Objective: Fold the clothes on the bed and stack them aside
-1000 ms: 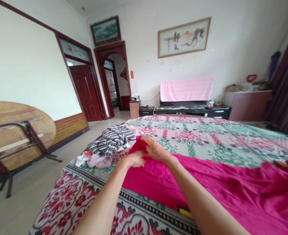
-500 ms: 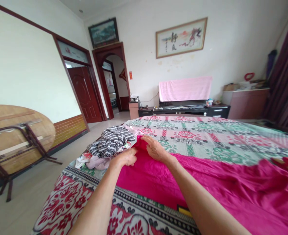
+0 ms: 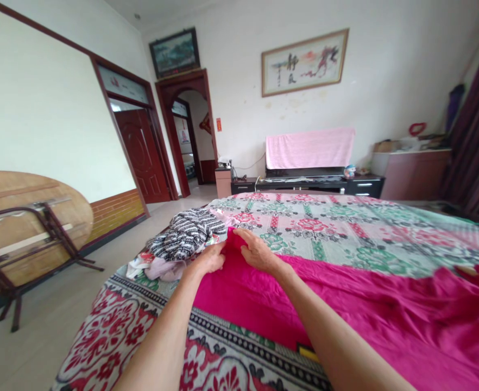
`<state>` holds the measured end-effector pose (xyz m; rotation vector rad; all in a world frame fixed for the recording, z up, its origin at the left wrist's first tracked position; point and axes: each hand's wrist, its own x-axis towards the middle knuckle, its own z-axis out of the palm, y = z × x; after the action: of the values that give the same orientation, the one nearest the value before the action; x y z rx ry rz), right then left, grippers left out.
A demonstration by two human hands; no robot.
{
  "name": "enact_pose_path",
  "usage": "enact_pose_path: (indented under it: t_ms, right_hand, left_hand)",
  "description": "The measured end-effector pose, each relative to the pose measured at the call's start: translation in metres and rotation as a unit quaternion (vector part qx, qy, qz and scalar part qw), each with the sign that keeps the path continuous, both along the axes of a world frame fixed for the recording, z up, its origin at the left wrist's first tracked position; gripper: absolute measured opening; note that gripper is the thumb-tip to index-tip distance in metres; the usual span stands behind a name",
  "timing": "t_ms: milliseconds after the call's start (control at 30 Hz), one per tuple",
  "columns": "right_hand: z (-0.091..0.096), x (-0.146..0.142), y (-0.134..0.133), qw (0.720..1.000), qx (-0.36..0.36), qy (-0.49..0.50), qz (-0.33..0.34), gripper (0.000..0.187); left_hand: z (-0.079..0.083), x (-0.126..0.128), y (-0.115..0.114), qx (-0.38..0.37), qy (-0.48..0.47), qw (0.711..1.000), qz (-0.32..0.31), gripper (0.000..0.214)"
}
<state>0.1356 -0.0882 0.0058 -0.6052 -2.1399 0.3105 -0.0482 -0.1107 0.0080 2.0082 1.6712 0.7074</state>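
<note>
left hand [image 3: 210,259] pinches the pink cloth [image 3: 345,304] at its corner, just right of the striped clothes pile [image 3: 186,233]. right hand [image 3: 258,251] grips the same fold, fingers curled. beside the pile the cloth lies smooth on the bed [image 3: 325,222]; farther right it is rumpled, not yet folded.

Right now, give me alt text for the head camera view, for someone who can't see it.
The left hand pinches the edge of a pink cloth spread on a patterned bed, with the right hand lying on the cloth beside it. A pile of clothes sits beyond the hands, and a folded table leans on the left wall.
</note>
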Motion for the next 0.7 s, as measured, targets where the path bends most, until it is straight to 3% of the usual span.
enact_pose_path:
  t_ms: [133, 333, 433, 600, 700]
  right_hand:
    - [0.000, -0.003, -0.003, 1.000, 0.002, 0.010, 0.006, 0.065]
    - [0.002, -0.007, -0.010, 1.000, 0.003, 0.021, 0.011, 0.054]
    - [0.003, -0.010, -0.016, 0.999, -0.013, 0.018, 0.024, 0.054]
    - [0.006, -0.012, -0.023, 0.989, -0.101, -0.011, 0.106, 0.046]
    - [0.011, -0.004, -0.018, 0.986, -0.154, 0.002, 0.060, 0.039]
  left_hand:
    - [-0.004, -0.002, 0.004, -0.002, 0.003, 1.000, 0.005, 0.038]
    - [-0.005, 0.005, 0.003, -0.033, -0.140, 0.988, 0.051, 0.025]
    - [-0.003, 0.008, 0.002, -0.071, -0.274, 0.957, 0.067, 0.032]
    - [-0.003, 0.002, 0.003, -0.105, -0.463, 0.870, 0.134, 0.051]
    - [-0.001, -0.003, 0.002, -0.126, -0.488, 0.852, 0.140, 0.048]
